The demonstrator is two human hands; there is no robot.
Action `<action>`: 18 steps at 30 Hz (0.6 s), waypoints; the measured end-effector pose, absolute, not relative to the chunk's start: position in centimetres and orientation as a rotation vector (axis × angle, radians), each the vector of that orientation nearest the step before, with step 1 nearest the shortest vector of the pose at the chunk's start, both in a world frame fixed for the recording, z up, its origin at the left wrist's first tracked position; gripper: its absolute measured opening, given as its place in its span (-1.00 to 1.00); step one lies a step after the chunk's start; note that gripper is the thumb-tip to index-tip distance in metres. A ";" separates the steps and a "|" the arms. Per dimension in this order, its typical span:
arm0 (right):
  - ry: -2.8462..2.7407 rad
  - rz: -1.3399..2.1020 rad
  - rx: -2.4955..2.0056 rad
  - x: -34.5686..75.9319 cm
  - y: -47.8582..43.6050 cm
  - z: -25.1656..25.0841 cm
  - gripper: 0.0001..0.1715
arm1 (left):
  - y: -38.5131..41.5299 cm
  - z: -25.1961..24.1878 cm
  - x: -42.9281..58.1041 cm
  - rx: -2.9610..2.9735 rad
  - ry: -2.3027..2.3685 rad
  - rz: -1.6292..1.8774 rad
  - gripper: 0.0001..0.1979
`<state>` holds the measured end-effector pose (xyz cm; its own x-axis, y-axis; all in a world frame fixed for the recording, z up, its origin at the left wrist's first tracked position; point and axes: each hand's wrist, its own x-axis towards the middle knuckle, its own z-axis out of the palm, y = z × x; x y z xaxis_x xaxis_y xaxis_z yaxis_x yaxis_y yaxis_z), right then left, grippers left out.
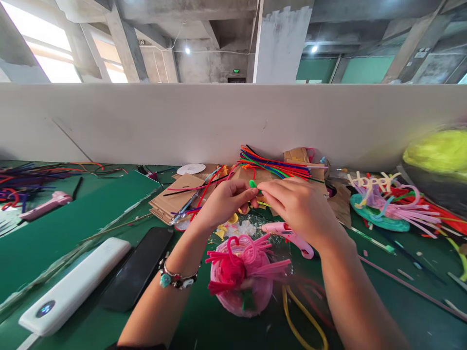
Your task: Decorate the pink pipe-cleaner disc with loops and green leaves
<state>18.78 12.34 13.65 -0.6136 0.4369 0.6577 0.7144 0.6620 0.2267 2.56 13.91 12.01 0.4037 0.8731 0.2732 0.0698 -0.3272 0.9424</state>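
A small looped piece of green pipe cleaner (253, 183) pokes up between the fingertips of both hands. My left hand (233, 198) pinches it from the left, and a beaded bracelet circles that wrist. From the other side my right hand (292, 201) closes thumb and fingers on the same piece. Below the hands lies a round pink pipe-cleaner piece (242, 277) with a red coil, pink loops and a bit of green at its lower edge. A pink glue gun (288, 236) rests under my right hand, partly hidden by it.
At left lie a white power bank (75, 287), a black phone (140, 267) and another pink glue gun (45, 206). Cardboard pieces (178, 194) and bundled pipe cleaners (277, 165) sit before a white partition (219, 121). A teal-based pipe-cleaner piece (383, 218) lies at right.
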 end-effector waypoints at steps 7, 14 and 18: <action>-2.270 -0.197 -0.973 19.3 12.5 13.7 -0.78 | 13.7 12.1 2.4 1.858 0.794 1.009 -0.82; -2.207 0.189 -0.963 19.3 13.2 13.6 -0.89 | 13.9 11.9 1.8 1.827 0.793 0.910 -0.79; -1.984 -0.420 -0.848 18.8 13.5 13.3 -0.91 | 14.2 11.6 2.4 1.641 0.779 1.089 -0.82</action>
